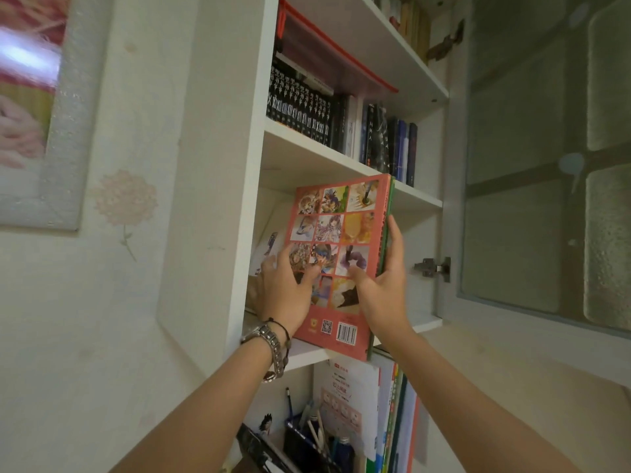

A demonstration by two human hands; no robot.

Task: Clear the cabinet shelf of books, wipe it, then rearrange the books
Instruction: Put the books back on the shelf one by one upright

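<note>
A large coral-pink book (336, 264) is held upright at the front of the white cabinet shelf (307, 353), its back cover turned outward. A grid of colourful anime-style illustrations is printed on that cover, with a QR code and a barcode near its lower edge. A thinner green-edged book (388, 227) is pressed flat against its right side. Further in on the left, a pale illustrated book (268, 247) is seen, partly hidden.
</note>
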